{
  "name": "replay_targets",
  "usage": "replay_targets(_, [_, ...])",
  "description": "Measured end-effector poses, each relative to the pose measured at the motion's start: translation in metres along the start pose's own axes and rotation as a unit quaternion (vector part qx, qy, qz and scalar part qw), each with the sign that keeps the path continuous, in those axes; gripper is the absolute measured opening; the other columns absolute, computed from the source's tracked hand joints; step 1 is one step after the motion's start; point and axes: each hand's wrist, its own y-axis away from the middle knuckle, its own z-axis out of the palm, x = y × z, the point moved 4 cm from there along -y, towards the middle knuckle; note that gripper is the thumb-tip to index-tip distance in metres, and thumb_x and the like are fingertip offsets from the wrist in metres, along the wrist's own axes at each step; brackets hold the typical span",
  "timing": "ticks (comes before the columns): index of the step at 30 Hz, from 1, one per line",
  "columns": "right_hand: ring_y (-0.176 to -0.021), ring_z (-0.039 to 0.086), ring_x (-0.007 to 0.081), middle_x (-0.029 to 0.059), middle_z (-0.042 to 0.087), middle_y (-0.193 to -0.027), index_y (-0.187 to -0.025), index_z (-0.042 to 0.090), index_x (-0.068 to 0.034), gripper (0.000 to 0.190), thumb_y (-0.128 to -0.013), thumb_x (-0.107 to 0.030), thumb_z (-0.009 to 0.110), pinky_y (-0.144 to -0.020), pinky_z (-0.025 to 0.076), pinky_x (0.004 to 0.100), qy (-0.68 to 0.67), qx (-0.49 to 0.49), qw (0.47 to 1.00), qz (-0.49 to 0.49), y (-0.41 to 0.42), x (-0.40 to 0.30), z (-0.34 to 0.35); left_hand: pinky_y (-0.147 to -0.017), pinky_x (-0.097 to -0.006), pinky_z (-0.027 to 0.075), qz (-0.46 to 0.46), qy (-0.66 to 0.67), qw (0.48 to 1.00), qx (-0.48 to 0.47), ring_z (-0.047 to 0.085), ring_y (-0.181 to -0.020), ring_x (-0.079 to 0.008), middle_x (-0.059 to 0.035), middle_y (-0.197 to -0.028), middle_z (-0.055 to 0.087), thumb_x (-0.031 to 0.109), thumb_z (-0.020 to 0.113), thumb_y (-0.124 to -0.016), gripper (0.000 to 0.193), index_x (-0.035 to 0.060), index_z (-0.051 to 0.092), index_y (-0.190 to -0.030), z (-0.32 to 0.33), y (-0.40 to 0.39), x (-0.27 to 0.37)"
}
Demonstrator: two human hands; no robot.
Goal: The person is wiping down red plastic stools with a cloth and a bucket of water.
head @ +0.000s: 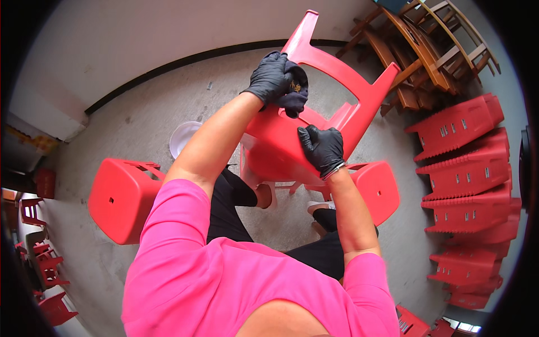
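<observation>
A red plastic stool [269, 143] lies tipped before me, two of its legs pointing up and away, towards the wall. Black gloves cover both hands. My left hand [271, 78] grips a dark cloth [297, 90] with yellow marks, pressed against the side of the stool near the base of one leg. Lower and further right, my right hand [323, 147] is curled on the stool's edge, gripping it. The underside of my fingers is hidden in both hands.
Red stools stand at my left [110, 200] and right [379, 193]. A white basin [183, 137] is on the floor at the left. Stacked red stools [467, 181] line the right side; wooden furniture [421, 46] is piled at the upper right. A wall [147, 29] runs ahead.
</observation>
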Motion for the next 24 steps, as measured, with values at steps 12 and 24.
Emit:
replay_targets(12, [-0.05,0.056,0.0351,0.0136,0.055,-0.05,-0.066,0.06,-0.012,0.038,-0.092,-0.038,0.05,-0.057,0.039,0.0455,0.015,-0.035,0.998,0.055,-0.009,0.002,0.005,-0.109,-0.0407,0.031,0.111,-0.011,0.994,0.004,0.042,-0.129,-0.0344,-0.0177,-0.133,0.051,0.03,0.061,-0.078,0.056,0.004,0.054,-0.127,-0.02,0.071,0.008])
replay_targets(24, [-0.071,0.061,0.0343,0.0154,0.064,-0.075,-0.083,0.063,-0.008,0.031,-0.091,-0.035,0.051,-0.063,0.042,0.0445,-0.075,-0.061,0.994,-0.058,0.0,0.026,-0.013,-0.102,-0.0469,0.03,0.075,0.066,0.991,0.092,0.043,-0.12,-0.0362,-0.0177,-0.123,0.052,0.034,0.068,-0.073,0.055,0.0102,0.058,-0.121,-0.015,0.148,0.066])
